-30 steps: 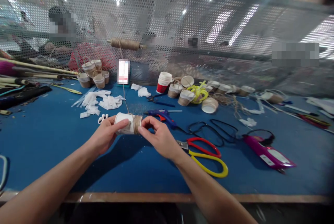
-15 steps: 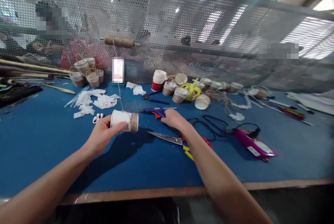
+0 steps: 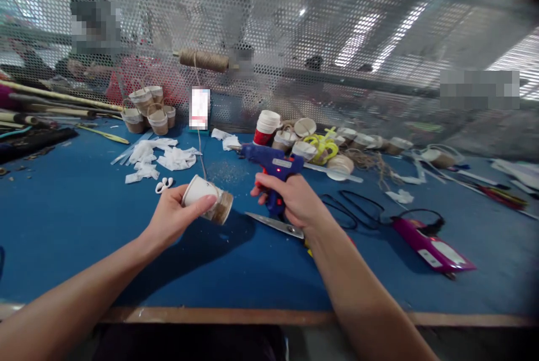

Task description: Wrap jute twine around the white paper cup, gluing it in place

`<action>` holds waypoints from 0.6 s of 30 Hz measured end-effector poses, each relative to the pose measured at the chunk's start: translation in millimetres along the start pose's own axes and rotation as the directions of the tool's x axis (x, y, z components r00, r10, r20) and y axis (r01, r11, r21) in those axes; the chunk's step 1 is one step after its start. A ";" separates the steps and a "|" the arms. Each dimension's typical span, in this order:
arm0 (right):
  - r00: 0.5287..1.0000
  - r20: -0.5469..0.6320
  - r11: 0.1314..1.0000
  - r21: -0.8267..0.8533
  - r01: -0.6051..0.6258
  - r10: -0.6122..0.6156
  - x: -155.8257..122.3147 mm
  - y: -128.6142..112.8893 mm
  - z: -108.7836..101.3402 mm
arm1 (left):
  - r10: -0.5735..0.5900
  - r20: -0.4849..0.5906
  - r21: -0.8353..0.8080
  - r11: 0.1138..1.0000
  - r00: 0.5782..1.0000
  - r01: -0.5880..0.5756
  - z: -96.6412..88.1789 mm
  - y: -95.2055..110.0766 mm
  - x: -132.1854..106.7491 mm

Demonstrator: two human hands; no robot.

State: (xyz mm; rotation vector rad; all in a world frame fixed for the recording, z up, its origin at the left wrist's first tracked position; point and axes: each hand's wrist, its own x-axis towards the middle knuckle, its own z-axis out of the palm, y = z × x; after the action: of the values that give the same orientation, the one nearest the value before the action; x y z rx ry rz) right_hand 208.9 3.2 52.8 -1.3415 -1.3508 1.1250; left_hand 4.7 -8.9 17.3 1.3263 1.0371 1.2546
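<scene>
My left hand is closed around a white paper cup lying on its side in the air, its right end wrapped with brown twine. A strand of twine runs from the cup up to a spool at the mesh. In my right hand is a blue glue gun, held upright by its handle with a small red light lit. Its nozzle points left, above and to the right of the cup, not touching it. Beneath the glue gun lie scissors, their handles partly hidden by my right forearm.
Twine-wrapped cups stand at the back left, with white scraps in front. More cups, stacked white cups and a yellow ribbon bundle sit behind the glue gun. A purple power strip lies right. Metal mesh rises behind the table.
My right hand has lifted the glue gun off the table and turned it upright. The cup in my left hand has tilted, its twine end dipping. The view has shifted slightly.
</scene>
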 end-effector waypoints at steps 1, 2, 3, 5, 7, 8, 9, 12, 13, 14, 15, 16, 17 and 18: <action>0.999 0.037 0.998 0.048 0.038 -0.040 -3.9 -0.7 7.0 | -0.010 0.008 -0.001 1.000 1.000 0.010 0.4 -1.2 0.1; 0.994 0.067 0.994 0.068 0.084 -0.088 -7.1 -0.4 13.4 | -0.021 0.020 -0.001 1.000 1.000 0.021 0.8 -2.5 0.2; 0.987 0.093 0.990 0.068 0.127 -0.133 -9.6 0.4 18.9 | -0.030 0.034 -0.001 1.000 0.999 0.030 1.2 -3.7 0.2; 0.973 0.136 0.982 0.063 0.177 -0.184 -13.0 3.2 27.0 | -0.046 0.061 0.010 0.999 0.997 0.046 1.9 -6.2 -0.2; 0.968 0.166 0.981 0.088 0.175 -0.188 -15.1 5.9 31.7 | -0.062 0.093 0.026 0.998 0.994 0.060 2.8 -8.8 -0.7; 0.968 0.174 0.981 0.103 0.165 -0.181 -16.1 6.9 33.3 | -0.075 0.110 0.035 0.997 0.991 0.072 3.4 -10.1 -0.9; 0.969 0.179 0.981 0.116 0.154 -0.173 -17.1 7.6 34.6 | -0.091 0.124 0.044 0.995 0.988 0.086 4.2 -11.3 -1.0; 0.970 0.197 0.982 0.147 0.116 -0.144 -20.6 8.0 38.3 | -0.135 0.141 0.058 0.990 0.981 0.128 7.2 -14.2 -0.6; 0.969 0.209 0.983 0.148 0.105 -0.135 -21.6 7.8 39.3 | -0.143 0.143 0.057 0.989 0.979 0.136 8.2 -14.7 -0.3; 0.966 0.220 0.984 0.145 0.103 -0.133 -22.4 7.5 39.9 | -0.148 0.143 0.055 0.988 0.979 0.141 8.8 -15.0 0.0; 0.963 0.230 0.985 0.131 0.110 -0.138 -23.1 7.0 39.8 | -0.153 0.144 0.051 0.988 0.978 0.147 9.2 -15.2 0.4; 0.961 0.232 0.986 0.105 0.128 -0.149 -23.5 6.4 38.9 | -0.158 0.145 0.048 0.987 0.977 0.152 9.0 -15.2 0.9; 0.962 0.219 0.986 0.071 0.153 -0.165 -23.9 5.5 37.0 | -0.161 0.143 0.044 0.987 0.977 0.156 8.5 -15.1 1.5; 0.965 0.191 0.984 0.032 0.177 -0.180 -24.2 4.4 34.1 | -0.162 0.133 0.043 0.987 0.978 0.158 7.4 -14.9 2.2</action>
State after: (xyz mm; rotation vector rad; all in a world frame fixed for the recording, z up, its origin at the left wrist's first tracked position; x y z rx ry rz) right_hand 176.4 -21.4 42.3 -1.0966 -1.5677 1.1618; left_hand 13.0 -5.4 3.1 1.3061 1.0488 1.0174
